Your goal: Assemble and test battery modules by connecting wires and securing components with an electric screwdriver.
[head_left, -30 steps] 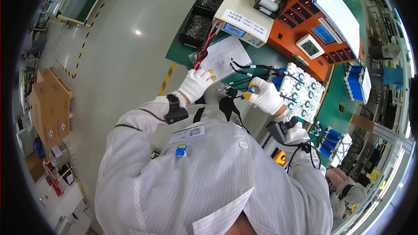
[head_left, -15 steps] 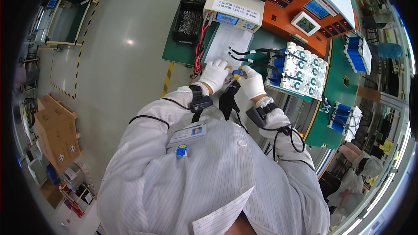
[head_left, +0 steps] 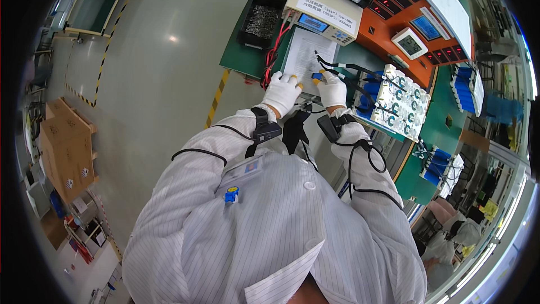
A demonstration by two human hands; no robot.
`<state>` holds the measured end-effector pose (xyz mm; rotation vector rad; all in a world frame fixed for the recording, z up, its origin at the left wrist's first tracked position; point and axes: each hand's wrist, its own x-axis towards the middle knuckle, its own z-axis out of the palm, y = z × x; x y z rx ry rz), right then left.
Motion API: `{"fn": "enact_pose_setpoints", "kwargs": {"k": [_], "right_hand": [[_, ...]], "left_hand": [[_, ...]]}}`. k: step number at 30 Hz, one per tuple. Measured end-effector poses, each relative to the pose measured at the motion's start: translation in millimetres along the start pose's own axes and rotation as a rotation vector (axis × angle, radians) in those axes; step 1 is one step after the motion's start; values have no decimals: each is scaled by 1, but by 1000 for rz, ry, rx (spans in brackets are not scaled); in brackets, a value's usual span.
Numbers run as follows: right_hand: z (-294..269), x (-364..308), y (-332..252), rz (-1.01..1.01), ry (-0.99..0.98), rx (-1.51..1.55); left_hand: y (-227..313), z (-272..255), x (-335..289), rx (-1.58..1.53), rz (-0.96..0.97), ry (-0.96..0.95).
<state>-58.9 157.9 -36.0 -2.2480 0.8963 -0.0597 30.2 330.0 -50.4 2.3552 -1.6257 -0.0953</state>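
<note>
My right hand (head_left: 333, 91), in a white glove with yellow fingertips, pinches a small blue block (head_left: 317, 76) between thumb and fingers, over the lower part of a printed sheet (head_left: 310, 56). The block's kind is too small to make out. My left hand (head_left: 282, 93), gloved the same way, is at the near edge of the sheet with its fingers apart. Nothing shows in it. Black cable leads (head_left: 332, 66) with bare ends run from a white-topped battery pack with blue cells (head_left: 403, 101) to just beyond my right hand.
Red test leads (head_left: 273, 56) hang from a beige meter (head_left: 323, 8) at the far side. Black bins of screws (head_left: 261, 21) stand left of it. To the right is an orange instrument panel (head_left: 388, 22) with a small white clock (head_left: 409, 43). More blue battery packs (head_left: 464, 87) lie farther right.
My right hand has moved up and away from my left, taking the blue block over the sheet. My left hand's fingers have spread at the sheet's edge. The whole view has shifted slightly.
</note>
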Motion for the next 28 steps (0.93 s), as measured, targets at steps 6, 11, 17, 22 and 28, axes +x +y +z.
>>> {"fn": "enact_pose_setpoints", "kwargs": {"k": [6,11,17,22,28], "right_hand": [[4,6,-7,-84,-52,-132],[3,8,-9,-124,-52,-213],[3,9,-11,-126,-84,-283],[8,13,-12,-183,-140,-415],[6,20,-14,-152,-178,-420]], "left_hand": [[-3,8,-1,9,-11,-92],[-1,3,0,18,-30,-125],[0,-3,2,24,-38,-177],[0,-5,3,26,-37,-194],[-2,-7,4,45,-15,-164]]}}
